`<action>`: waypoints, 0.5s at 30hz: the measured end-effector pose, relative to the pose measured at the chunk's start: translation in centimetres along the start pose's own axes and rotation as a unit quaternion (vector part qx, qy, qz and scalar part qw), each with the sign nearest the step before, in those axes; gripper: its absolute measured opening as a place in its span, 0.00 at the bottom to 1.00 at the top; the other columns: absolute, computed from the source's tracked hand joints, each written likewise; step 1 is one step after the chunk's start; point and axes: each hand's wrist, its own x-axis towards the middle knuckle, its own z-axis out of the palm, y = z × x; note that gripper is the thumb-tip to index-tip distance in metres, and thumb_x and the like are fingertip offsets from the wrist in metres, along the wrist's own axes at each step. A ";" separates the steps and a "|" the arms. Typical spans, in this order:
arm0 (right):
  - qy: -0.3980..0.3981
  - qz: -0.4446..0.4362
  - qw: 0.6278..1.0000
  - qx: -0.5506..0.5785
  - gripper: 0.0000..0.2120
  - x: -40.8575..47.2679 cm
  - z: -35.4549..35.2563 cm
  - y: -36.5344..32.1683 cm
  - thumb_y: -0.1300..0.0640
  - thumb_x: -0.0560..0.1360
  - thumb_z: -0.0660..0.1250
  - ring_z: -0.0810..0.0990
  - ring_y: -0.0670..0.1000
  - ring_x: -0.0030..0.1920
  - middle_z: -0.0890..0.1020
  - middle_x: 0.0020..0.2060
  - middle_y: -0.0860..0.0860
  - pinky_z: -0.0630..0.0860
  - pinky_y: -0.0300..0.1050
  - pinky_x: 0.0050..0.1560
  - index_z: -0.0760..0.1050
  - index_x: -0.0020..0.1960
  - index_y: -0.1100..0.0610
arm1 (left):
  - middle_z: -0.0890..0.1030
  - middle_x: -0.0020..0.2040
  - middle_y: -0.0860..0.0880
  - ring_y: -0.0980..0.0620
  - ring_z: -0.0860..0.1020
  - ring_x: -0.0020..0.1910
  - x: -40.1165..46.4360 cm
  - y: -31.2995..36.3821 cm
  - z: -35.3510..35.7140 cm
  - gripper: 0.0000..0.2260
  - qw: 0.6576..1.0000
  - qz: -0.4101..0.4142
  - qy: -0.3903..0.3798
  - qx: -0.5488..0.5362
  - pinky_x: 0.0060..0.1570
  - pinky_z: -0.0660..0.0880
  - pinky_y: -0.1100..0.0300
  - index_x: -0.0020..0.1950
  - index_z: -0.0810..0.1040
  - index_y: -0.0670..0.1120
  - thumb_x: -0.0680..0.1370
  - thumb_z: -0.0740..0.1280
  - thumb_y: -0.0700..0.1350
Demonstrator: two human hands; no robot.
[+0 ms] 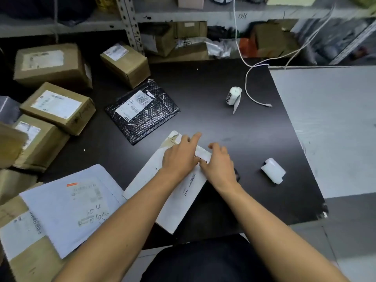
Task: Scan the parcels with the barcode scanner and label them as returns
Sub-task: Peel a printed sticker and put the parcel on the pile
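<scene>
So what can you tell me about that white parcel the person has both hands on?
The white parcel is a long, flat envelope-like package, seemingly paper or thin card, lying slantwise on the dark table just in front of the person. Small printed text runs along its length, and its far end looks creased and slightly torn. The left hand lies over its upper part with fingers extended; the right hand touches it alongside, where a small white label sits between the hands. Its left corner meets a pale mailer.
</scene>
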 end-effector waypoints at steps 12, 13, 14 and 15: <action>-0.027 0.040 0.998 0.039 0.30 -5.9 1.8 1.2 0.43 0.76 0.64 0.79 0.58 0.55 0.79 0.53 0.54 0.74 0.50 0.52 0.57 0.73 0.47 | 0.66 0.70 0.46 0.43 0.66 0.69 -1.7 -9.3 -1.3 0.30 0.987 -0.039 0.007 -0.155 0.65 0.69 0.46 0.74 0.64 0.61 0.74 0.71 0.55; -0.054 0.055 0.996 0.036 0.35 -6.5 2.1 1.5 0.38 0.74 0.64 0.78 0.58 0.57 0.77 0.56 0.54 0.74 0.52 0.54 0.52 0.76 0.43 | 0.64 0.72 0.46 0.42 0.66 0.70 -2.0 -9.9 -1.1 0.33 0.984 -0.034 -0.027 -0.171 0.67 0.68 0.45 0.75 0.63 0.63 0.73 0.73 0.57; -0.086 0.072 0.993 0.036 0.40 -7.1 2.4 1.8 0.35 0.73 0.64 0.76 0.59 0.60 0.75 0.61 0.55 0.74 0.53 0.57 0.46 0.77 0.39 | 0.63 0.74 0.46 0.42 0.66 0.72 -2.4 -10.4 -1.0 0.36 0.982 -0.029 -0.060 -0.179 0.69 0.66 0.45 0.75 0.61 0.65 0.71 0.75 0.58; -0.116 0.081 0.989 0.046 0.45 -7.6 2.7 2.0 0.33 0.71 0.65 0.75 0.59 0.63 0.73 0.65 0.55 0.73 0.54 0.59 0.41 0.77 0.37 | 0.63 0.75 0.47 0.43 0.66 0.72 -2.8 -10.9 -0.8 0.38 0.978 -0.026 -0.091 -0.185 0.70 0.65 0.46 0.75 0.59 0.66 0.70 0.76 0.59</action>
